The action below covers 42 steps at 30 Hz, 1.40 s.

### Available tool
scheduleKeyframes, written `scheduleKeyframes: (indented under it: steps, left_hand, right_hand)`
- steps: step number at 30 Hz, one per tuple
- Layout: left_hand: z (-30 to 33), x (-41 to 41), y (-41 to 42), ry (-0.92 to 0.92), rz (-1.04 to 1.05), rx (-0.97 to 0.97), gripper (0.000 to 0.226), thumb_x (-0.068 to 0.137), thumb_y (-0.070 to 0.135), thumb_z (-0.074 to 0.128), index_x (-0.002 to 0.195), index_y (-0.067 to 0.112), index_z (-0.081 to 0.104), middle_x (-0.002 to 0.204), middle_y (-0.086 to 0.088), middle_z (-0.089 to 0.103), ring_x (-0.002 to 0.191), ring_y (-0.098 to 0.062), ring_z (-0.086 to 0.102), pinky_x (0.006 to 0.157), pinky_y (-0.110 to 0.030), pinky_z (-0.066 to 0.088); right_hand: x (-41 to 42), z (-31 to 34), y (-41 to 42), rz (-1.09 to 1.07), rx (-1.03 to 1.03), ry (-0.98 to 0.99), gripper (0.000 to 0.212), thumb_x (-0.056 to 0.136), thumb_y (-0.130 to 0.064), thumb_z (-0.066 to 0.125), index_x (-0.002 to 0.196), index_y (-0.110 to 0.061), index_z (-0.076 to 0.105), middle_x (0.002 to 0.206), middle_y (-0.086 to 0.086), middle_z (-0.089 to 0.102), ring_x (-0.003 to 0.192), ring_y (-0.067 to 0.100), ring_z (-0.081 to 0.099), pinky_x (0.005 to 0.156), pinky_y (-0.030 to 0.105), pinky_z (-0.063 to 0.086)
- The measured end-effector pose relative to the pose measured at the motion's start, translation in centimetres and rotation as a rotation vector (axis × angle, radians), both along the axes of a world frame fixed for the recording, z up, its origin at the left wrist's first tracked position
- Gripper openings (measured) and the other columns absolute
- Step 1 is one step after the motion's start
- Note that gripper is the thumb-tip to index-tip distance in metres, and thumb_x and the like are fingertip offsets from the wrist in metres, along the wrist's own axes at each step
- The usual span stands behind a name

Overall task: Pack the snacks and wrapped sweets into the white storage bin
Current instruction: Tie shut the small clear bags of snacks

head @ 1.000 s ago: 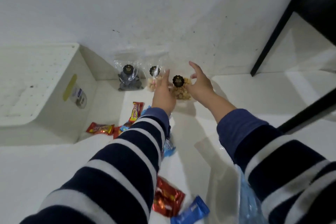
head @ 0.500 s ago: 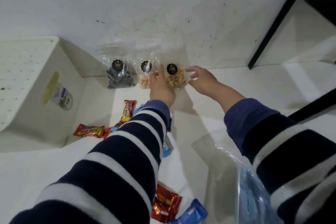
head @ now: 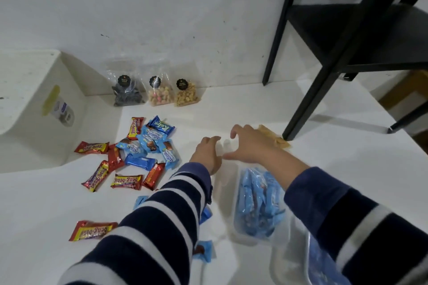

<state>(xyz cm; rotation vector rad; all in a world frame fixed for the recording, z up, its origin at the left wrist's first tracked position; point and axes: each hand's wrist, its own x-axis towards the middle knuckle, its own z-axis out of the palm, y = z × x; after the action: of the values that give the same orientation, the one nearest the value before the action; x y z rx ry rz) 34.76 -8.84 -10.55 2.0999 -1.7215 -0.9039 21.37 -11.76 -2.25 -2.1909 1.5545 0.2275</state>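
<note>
The white storage bin [head: 34,109] stands at the far left by the wall. Three clear snack pouches lean on the wall: dark pieces [head: 126,95], pale round sweets [head: 159,97] and nuts [head: 186,96]. Red bars [head: 126,181] and blue wrapped sweets [head: 152,139] lie scattered beside the bin. A clear bag of blue sweets [head: 259,206] lies in front of me. My left hand [head: 206,152] and my right hand [head: 250,146] hover at its top end, fingers apart and curled, holding nothing that I can see. A yellow snack pack [head: 276,141] is partly hidden behind my right hand.
A black frame leg [head: 298,118] stands on the white surface just right of my right hand, with a dark shelf above. One red bar [head: 92,232] lies near my left sleeve. Another clear bag with blue contents [head: 324,261] sits at the bottom right.
Both hands have drawn back from the three pouches at the wall toward me, to the top of the clear bag. The pouches stay standing against the wall.
</note>
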Motion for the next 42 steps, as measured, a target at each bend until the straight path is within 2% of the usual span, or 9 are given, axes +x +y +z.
scheduleKeyframes:
  steps: [5, 9, 15, 25, 28, 31, 33, 38, 42]
  left_hand:
    - [0.5, -0.8, 1.7, 0.008, 0.018, 0.026, 0.055, 0.092, 0.020, 0.053, 0.143, 0.019, 0.033, 0.143, -0.006, 0.038, 0.130, -0.024, 0.041, 0.107, -0.038, 0.037]
    - [0.5, -1.2, 2.8, -0.021, 0.018, 0.060, 0.055, 0.093, 0.020, 0.052, 0.144, 0.020, 0.032, 0.144, -0.005, 0.037, 0.130, -0.024, 0.042, 0.108, -0.038, 0.037]
    - [-0.7, -0.9, 4.5, -0.052, -0.010, 0.074, 0.051, 0.090, 0.020, 0.054, 0.140, 0.019, 0.042, 0.148, 0.000, 0.033, 0.134, -0.021, 0.036, 0.110, -0.035, 0.034]
    - [2.9, -0.2, 3.5, 0.132, 0.136, -0.159, 0.130, 0.065, 0.038, 0.084, 0.150, 0.013, -0.012, 0.152, -0.011, 0.020, 0.141, -0.024, 0.023, 0.115, -0.034, 0.023]
    - [3.5, 0.3, 3.6, 0.195, 0.245, -0.205, 0.142, 0.057, 0.034, 0.089, 0.147, 0.026, -0.021, 0.139, -0.006, 0.042, 0.133, -0.021, 0.039, 0.110, -0.034, 0.031]
    - [2.9, 0.4, 4.4, 0.231, 0.284, -0.196, 0.134, 0.065, 0.028, 0.085, 0.145, 0.031, -0.022, 0.112, 0.004, 0.051, 0.113, -0.017, 0.054, 0.096, -0.029, 0.040]
    - [2.2, 0.3, 4.9, 0.260, 0.299, -0.168, 0.130, 0.069, 0.026, 0.082, 0.144, 0.031, -0.025, 0.126, -0.002, 0.051, 0.121, -0.020, 0.051, 0.099, -0.029, 0.039]
    - [1.8, 0.6, 4.8, 0.246, 0.307, -0.130, 0.134, 0.071, 0.027, 0.080, 0.139, 0.035, -0.035, 0.142, -0.008, 0.042, 0.125, -0.024, 0.049, 0.103, -0.035, 0.040]
    - [2.4, 1.1, 4.4, 0.205, 0.249, -0.105, 0.130, 0.073, 0.028, 0.079, 0.142, 0.031, -0.031, 0.138, -0.010, 0.040, 0.122, -0.028, 0.049, 0.100, -0.037, 0.040]
  right_hand:
    - [-1.2, -1.4, 1.8, -0.016, -0.074, 0.107, 0.041, 0.082, -0.029, 0.063, 0.120, -0.018, 0.051, 0.117, 0.002, 0.053, 0.103, 0.024, 0.057, 0.074, 0.034, 0.051]
    - [-1.6, -0.8, 1.4, -0.086, -0.220, 0.093, 0.017, 0.087, -0.012, 0.048, 0.093, -0.011, 0.065, 0.088, 0.003, 0.064, 0.078, 0.023, 0.063, 0.049, 0.024, 0.036]
    - [-1.7, 2.5, 0.0, -0.115, -0.313, 0.078, 0.025, 0.091, -0.005, 0.046, 0.109, -0.013, 0.063, 0.109, 0.007, 0.062, 0.094, 0.026, 0.062, 0.064, 0.027, 0.037]
    - [0.4, 6.0, -1.9, -0.028, -0.125, -0.304, 0.023, 0.092, -0.017, 0.050, 0.075, -0.031, 0.059, 0.091, -0.003, 0.068, 0.083, 0.019, 0.064, 0.078, 0.037, 0.053]
    - [1.2, 6.3, -2.3, -0.030, -0.032, -0.457, 0.020, 0.093, -0.020, 0.052, 0.076, -0.026, 0.060, 0.080, -0.001, 0.067, 0.072, 0.018, 0.062, 0.079, 0.038, 0.054]
    - [1.7, 5.6, -2.1, -0.080, 0.018, -0.510, 0.014, 0.094, -0.017, 0.052, 0.087, -0.016, 0.064, 0.084, 0.005, 0.068, 0.067, 0.017, 0.060, 0.057, 0.024, 0.052]
    - [1.8, 4.7, -1.8, -0.130, 0.042, -0.526, 0.013, 0.094, -0.016, 0.052, 0.088, -0.013, 0.064, 0.085, 0.007, 0.068, 0.062, 0.014, 0.059, 0.045, 0.013, 0.045]
    - [1.3, 4.3, -1.8, -0.073, -0.032, -0.449, 0.025, 0.083, -0.040, 0.068, 0.100, -0.021, 0.065, 0.095, 0.000, 0.066, 0.083, 0.015, 0.060, 0.069, 0.024, 0.049]
    - [0.6, 4.5, -2.0, -0.047, -0.083, -0.270, 0.022, 0.085, -0.016, 0.068, 0.104, -0.007, 0.071, 0.099, 0.006, 0.069, 0.083, 0.015, 0.056, 0.076, 0.026, 0.048]
